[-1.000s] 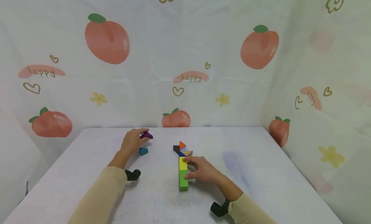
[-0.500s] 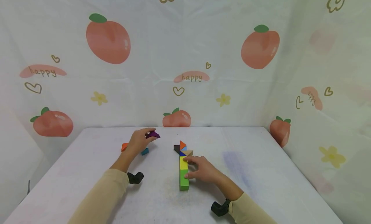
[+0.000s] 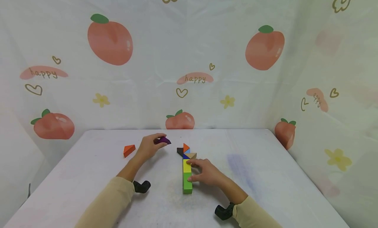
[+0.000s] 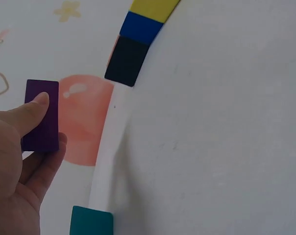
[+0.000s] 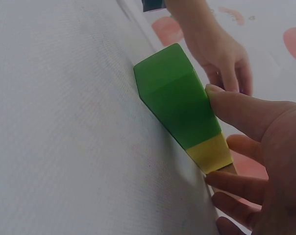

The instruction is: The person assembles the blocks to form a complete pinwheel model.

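Observation:
My left hand (image 3: 149, 146) pinches a purple block (image 3: 165, 141) between thumb and fingers, held above the table left of a row of blocks; the purple block (image 4: 49, 120) shows its long face in the left wrist view. My right hand (image 3: 206, 172) lies along the row's right side, fingertips touching the yellow block (image 3: 186, 167) and thumb at the green block (image 3: 187, 185). Beyond the yellow one, a dark blue block (image 3: 185, 156), a wooden triangle (image 3: 192, 155), a light blue piece (image 3: 187, 151), an orange triangle (image 3: 185, 147) and a black block (image 3: 179, 151) sit close together.
A loose orange-red block (image 3: 129, 150) lies on the white table (image 3: 230, 195) at the left. In the left wrist view a teal block (image 4: 91, 221) stands at the bottom edge; the left arm hides it from the head view. A printed cloth (image 3: 147, 100) hangs behind the table.
My left hand has carried the purple block rightward, nearer the row. The orange-red block at left has come into view, and the teal one is now hidden. My right hand has stayed in place.

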`<action>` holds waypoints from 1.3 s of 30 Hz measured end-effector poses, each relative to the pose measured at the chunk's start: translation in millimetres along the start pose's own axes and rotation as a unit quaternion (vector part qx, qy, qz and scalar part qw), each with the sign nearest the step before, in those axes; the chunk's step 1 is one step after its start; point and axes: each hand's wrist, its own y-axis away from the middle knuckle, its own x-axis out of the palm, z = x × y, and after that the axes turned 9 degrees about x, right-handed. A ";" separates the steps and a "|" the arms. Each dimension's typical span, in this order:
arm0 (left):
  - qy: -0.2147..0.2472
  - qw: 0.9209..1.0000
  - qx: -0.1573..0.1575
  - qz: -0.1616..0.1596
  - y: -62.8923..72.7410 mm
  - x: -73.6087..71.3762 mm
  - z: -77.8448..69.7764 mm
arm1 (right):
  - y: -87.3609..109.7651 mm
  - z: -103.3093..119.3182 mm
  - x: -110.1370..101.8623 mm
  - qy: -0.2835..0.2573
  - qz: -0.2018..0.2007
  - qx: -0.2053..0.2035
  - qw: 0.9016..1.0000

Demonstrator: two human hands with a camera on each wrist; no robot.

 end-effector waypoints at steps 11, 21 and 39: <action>0.011 1.000 0.003 0.007 10.4 18.3 -2.5 | -1.8 -0.4 0.3 0.003 0.001 0.009 1.000; -0.013 0.999 0.004 0.048 11.9 28.6 -3.5 | -0.5 -0.6 -1.0 -0.007 0.002 -0.004 1.000; -0.041 0.994 -0.040 0.093 7.0 39.8 -12.1 | -1.5 -1.3 -0.4 0.000 0.001 0.001 1.000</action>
